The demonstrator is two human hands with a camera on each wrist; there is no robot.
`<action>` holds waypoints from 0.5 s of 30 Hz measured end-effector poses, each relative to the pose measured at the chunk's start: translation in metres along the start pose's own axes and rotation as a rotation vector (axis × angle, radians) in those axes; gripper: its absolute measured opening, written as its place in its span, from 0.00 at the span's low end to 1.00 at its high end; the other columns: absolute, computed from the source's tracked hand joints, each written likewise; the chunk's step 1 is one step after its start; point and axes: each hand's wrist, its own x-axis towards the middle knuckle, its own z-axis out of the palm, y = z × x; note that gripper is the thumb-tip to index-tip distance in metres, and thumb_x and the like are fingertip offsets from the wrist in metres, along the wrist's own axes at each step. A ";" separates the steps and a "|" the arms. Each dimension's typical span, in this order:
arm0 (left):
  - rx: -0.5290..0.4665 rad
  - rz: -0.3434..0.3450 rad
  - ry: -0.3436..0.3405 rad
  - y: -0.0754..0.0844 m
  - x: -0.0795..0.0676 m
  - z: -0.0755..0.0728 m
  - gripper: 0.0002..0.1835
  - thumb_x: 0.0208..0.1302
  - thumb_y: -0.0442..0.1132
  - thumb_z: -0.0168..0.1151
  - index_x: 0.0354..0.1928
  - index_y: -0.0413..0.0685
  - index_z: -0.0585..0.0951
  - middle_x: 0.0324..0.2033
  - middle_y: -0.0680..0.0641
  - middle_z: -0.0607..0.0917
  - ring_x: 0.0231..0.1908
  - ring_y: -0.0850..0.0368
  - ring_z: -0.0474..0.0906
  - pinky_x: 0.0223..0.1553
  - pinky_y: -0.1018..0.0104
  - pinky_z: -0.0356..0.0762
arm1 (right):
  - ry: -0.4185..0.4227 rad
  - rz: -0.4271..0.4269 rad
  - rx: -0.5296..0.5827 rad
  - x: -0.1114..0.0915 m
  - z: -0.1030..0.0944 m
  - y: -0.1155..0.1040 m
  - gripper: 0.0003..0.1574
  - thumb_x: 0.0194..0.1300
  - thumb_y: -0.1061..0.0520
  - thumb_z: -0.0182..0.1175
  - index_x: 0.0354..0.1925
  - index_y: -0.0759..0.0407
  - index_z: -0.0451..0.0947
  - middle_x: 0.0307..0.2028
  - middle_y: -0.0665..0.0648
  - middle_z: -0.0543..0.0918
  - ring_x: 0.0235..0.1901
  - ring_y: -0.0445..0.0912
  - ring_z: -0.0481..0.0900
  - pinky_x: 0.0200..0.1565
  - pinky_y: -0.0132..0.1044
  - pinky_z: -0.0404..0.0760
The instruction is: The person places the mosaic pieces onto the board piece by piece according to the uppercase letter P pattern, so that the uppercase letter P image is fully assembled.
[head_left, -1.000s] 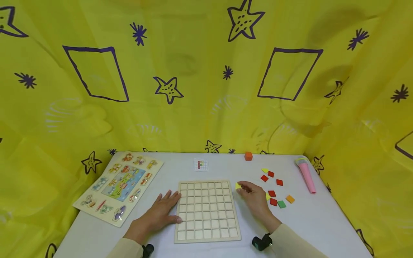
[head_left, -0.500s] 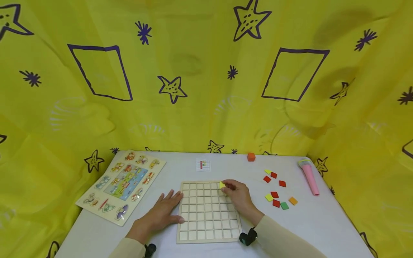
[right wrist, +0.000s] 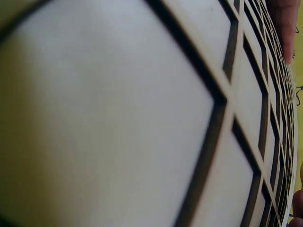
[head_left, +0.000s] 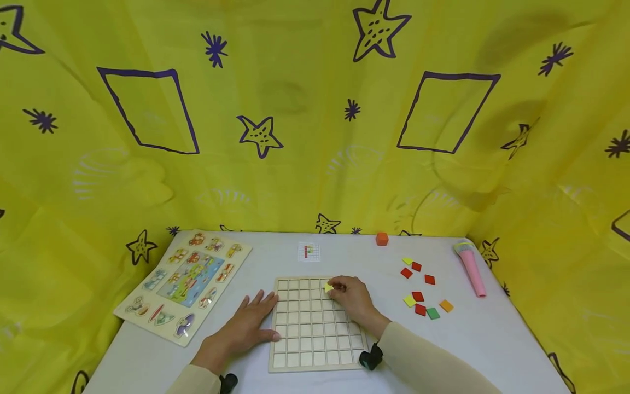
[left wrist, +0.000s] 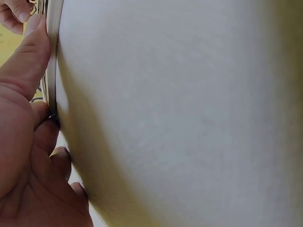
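Left hand (head_left: pixel 251 323): fingers extended, touching wooden grid board (head_left: pixel 305 330) at nine o'clock. Yellow tile (head_left: pixel 327 287): top row, between twelve and one o'clock; seating unclear. Right hand (head_left: pixel 353 298): pinching yellow tile. Loose tiles (head_left: pixel 418 296): two o'clock from board.

left grip (head_left: pixel 248 324): fingers spread, thumb out | right grip (head_left: pixel 355 300): thumb and fingertips pinching

Bare surface (head_left: pixel 387 273) separates the gridded board (head_left: pixel 306 330) from scattered tiles (head_left: pixel 418 296), the right forearm (head_left: pixel 423 358) spanning its near end; the left hand (head_left: pixel 252 322) obstructs the board's left edge.
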 end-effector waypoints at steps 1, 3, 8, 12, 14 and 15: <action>-0.001 -0.001 0.000 0.000 0.000 0.000 0.53 0.61 0.59 0.73 0.80 0.39 0.64 0.80 0.37 0.64 0.82 0.33 0.49 0.82 0.31 0.38 | -0.004 -0.007 -0.019 0.001 0.001 -0.001 0.12 0.63 0.63 0.74 0.46 0.59 0.90 0.37 0.51 0.85 0.38 0.44 0.74 0.43 0.37 0.76; -0.003 -0.002 0.001 0.000 -0.001 0.000 0.52 0.61 0.59 0.73 0.80 0.39 0.64 0.80 0.37 0.64 0.82 0.32 0.49 0.82 0.31 0.38 | -0.013 -0.019 -0.064 0.002 0.003 -0.002 0.11 0.63 0.62 0.74 0.45 0.59 0.90 0.36 0.50 0.86 0.38 0.44 0.74 0.44 0.39 0.76; -0.011 0.004 0.001 0.002 -0.001 -0.001 0.52 0.61 0.59 0.73 0.80 0.38 0.64 0.80 0.37 0.64 0.82 0.32 0.49 0.81 0.30 0.39 | -0.020 -0.050 -0.161 0.003 0.008 -0.003 0.10 0.63 0.60 0.75 0.44 0.57 0.90 0.36 0.49 0.87 0.39 0.43 0.75 0.44 0.39 0.77; -0.006 0.013 0.000 0.002 -0.001 -0.002 0.52 0.61 0.59 0.73 0.80 0.37 0.64 0.79 0.36 0.64 0.82 0.31 0.49 0.81 0.30 0.39 | -0.020 -0.048 -0.177 0.002 0.008 -0.003 0.09 0.62 0.60 0.75 0.43 0.57 0.90 0.35 0.49 0.86 0.38 0.43 0.74 0.43 0.40 0.77; -0.003 0.014 0.001 0.002 -0.001 -0.002 0.52 0.61 0.59 0.73 0.80 0.37 0.64 0.79 0.36 0.64 0.82 0.31 0.49 0.81 0.30 0.39 | -0.022 -0.045 -0.171 0.002 0.008 -0.003 0.09 0.62 0.60 0.76 0.42 0.58 0.89 0.33 0.48 0.85 0.38 0.43 0.74 0.44 0.41 0.77; -0.004 0.016 0.003 0.001 -0.001 -0.001 0.52 0.61 0.59 0.73 0.79 0.37 0.64 0.79 0.36 0.65 0.82 0.31 0.49 0.81 0.30 0.39 | -0.023 -0.040 -0.167 0.002 0.008 -0.003 0.09 0.61 0.60 0.76 0.41 0.58 0.89 0.33 0.48 0.85 0.38 0.43 0.75 0.45 0.41 0.77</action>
